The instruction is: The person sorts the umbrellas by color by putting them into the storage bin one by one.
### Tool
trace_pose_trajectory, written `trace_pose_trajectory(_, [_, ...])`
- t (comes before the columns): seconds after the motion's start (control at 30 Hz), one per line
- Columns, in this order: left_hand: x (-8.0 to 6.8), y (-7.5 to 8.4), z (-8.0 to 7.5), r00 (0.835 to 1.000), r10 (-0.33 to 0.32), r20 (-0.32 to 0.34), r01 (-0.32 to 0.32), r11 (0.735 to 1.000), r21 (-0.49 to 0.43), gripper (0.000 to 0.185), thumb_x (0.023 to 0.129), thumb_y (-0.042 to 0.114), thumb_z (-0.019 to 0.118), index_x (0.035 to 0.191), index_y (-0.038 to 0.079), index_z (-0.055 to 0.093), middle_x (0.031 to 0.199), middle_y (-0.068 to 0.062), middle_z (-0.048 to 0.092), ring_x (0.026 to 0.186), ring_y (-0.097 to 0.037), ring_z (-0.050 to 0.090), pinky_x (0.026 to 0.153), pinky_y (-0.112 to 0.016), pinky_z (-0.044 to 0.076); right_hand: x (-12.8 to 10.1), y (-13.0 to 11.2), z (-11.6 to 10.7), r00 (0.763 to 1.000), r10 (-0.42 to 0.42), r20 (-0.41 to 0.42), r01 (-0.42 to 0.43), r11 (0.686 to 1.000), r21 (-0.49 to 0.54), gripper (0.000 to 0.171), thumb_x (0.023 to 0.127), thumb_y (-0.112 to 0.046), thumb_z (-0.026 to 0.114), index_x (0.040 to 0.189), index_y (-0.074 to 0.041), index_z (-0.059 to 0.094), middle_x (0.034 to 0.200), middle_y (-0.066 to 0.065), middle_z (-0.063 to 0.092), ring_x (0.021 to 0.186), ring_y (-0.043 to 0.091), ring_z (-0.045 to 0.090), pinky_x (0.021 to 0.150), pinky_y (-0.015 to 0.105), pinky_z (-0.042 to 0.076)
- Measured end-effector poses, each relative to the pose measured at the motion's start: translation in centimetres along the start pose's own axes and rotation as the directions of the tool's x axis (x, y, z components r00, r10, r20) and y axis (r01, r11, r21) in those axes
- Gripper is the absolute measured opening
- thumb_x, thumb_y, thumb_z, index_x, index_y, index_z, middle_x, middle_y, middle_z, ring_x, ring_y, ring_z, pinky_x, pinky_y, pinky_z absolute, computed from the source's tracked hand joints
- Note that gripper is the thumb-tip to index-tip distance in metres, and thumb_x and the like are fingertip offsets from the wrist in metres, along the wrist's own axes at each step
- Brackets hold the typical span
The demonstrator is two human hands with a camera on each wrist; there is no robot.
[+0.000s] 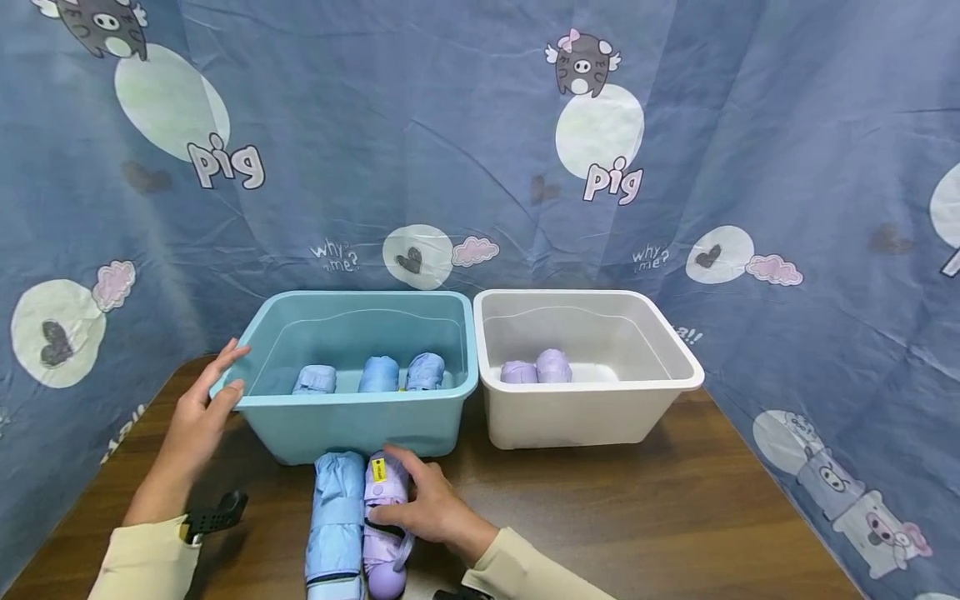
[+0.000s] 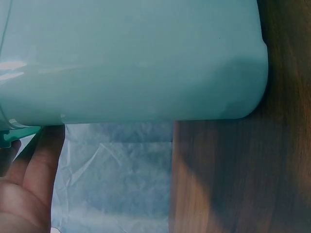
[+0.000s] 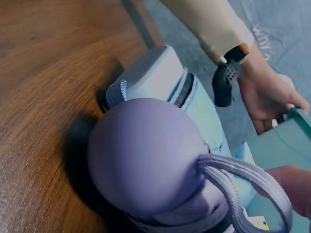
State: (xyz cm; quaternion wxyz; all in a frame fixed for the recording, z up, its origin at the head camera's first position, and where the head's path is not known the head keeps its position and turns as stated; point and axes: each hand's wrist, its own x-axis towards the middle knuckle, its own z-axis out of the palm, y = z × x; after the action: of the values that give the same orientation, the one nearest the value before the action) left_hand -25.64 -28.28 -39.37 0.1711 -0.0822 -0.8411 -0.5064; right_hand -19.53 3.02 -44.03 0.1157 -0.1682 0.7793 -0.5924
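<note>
A folded purple umbrella [image 1: 384, 490] with a yellow tag lies on the table in front of the blue bin [image 1: 352, 433]. My right hand [image 1: 438, 507] grips it, the thumb on its left side and the fingers along its right. In the right wrist view its round purple handle [image 3: 146, 155] and wrist loop [image 3: 243, 175] are close to the camera. Right beside it on the left lies a folded light blue umbrella [image 1: 335, 518]. My left hand [image 1: 193, 427] holds the blue bin's left front rim, with the thumb over the edge.
Inside the blue bin are several light blue rolled umbrellas [image 1: 378, 374]. To its right stands a white bin [image 1: 577, 418] with two purple rolled umbrellas [image 1: 553, 367]. The wooden table [image 1: 637, 517] extends to the right, and a patterned blue cloth [image 1: 465, 125] hangs behind.
</note>
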Motion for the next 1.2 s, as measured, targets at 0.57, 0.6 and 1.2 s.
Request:
trace_pose_trajectory(0.57, [-0.1, -0.4, 0.1, 0.999, 0.043, 0.001, -0.043, 0.999, -0.007, 0.049, 0.104, 0.02, 0.042, 0.152, 0.019, 0.033, 0.16, 0.004, 0.017, 0.145, -0.011, 0.014, 0.102, -0.015, 0.019, 0.5, -0.8, 1.1, 0.989, 0.139, -0.055, -0.149, 0.946, -0.289, 0.084, 0.063, -0.028, 0.089, 0.137, -0.04, 0.051, 0.109, 0.012, 0.046, 0.095, 0.023, 0.042, 0.077, 0.037, 0.041])
trace_pose_trajectory(0.6, [-0.1, -0.4, 0.2, 0.999, 0.039, 0.0, -0.039, 0.999, -0.007, 0.049, 0.104, 0.02, 0.042, 0.151, 0.02, 0.034, 0.16, 0.004, 0.017, 0.145, -0.011, 0.014, 0.102, -0.016, 0.019, 0.5, -0.8, 1.2, 0.989, 0.134, -0.056, -0.145, 0.94, -0.31, 0.084, 0.063, -0.028, 0.089, 0.137, -0.04, 0.051, 0.11, 0.012, 0.047, 0.095, 0.024, 0.043, 0.076, 0.036, 0.041])
trace_pose_trajectory(1.2, [0.0, -0.5, 0.1, 1.0, 0.026, -0.001, -0.026, 1.0, -0.008, 0.049, 0.104, 0.02, 0.041, 0.152, 0.019, 0.033, 0.16, 0.008, 0.017, 0.145, -0.012, 0.014, 0.108, -0.024, 0.02, 0.8, -0.9, 1.1, 0.993, 0.118, -0.017, -0.115, 0.907, -0.406, 0.078, 0.064, -0.03, 0.087, 0.135, -0.033, 0.053, 0.108, 0.01, 0.048, 0.094, 0.022, 0.043, 0.072, 0.033, 0.04])
